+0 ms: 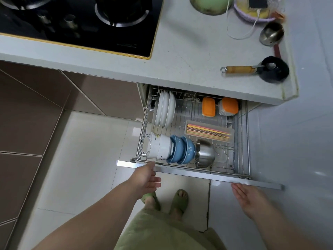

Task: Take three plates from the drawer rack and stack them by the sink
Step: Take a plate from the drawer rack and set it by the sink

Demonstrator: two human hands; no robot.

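A wire drawer rack (241, 141) is pulled out from under the counter. Several white plates (164, 110) stand on edge in its back left corner. My left hand (146, 179) reaches toward the drawer's metal front edge (198, 175) near its left end, fingers straight, holding nothing. My right hand (247, 198) hovers just below the front edge at the right, palm up and fingers relaxed, also holding nothing. No sink is in view.
The rack also holds white and blue bowls (173, 149), a steel bowl (205, 154), a chopstick tray (210, 131) and two orange-lidded containers (219, 107). Above are the counter (189, 51), a gas hob (81, 20) and a small black pan (270, 69). My slippered feet (165, 200) stand on white floor tiles.
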